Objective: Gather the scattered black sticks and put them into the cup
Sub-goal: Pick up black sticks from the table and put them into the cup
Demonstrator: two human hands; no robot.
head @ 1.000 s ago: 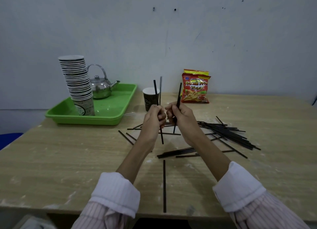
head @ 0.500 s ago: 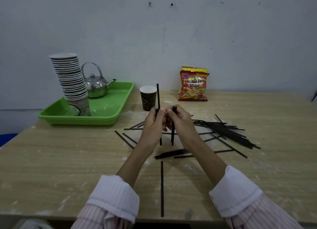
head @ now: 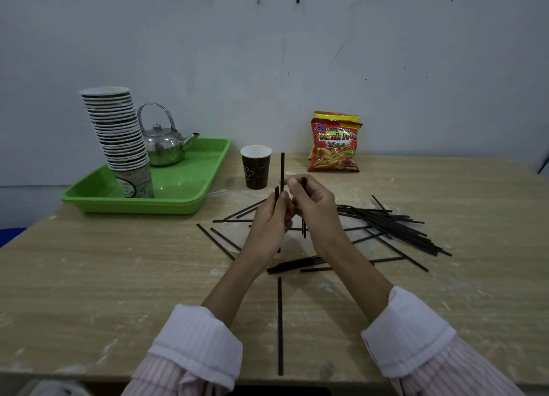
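My left hand is closed around upright black sticks whose tips rise above its fingers. Right beside it, my right hand pinches another black stick held upright, its lower end hanging below the palm. The dark paper cup with a white inside stands just behind my hands. Several black sticks lie in a heap on the table to the right. More are scattered under and in front of my hands, and one long stick lies near the front edge.
A green tray at the back left holds a tall stack of paper cups and a metal kettle. A red snack bag leans against the wall behind the cup. The wooden table ends close to my sleeves.
My right hand has lowered its stick and brought it in against the left hand's sticks. Both hands have drawn together in front of the cup.
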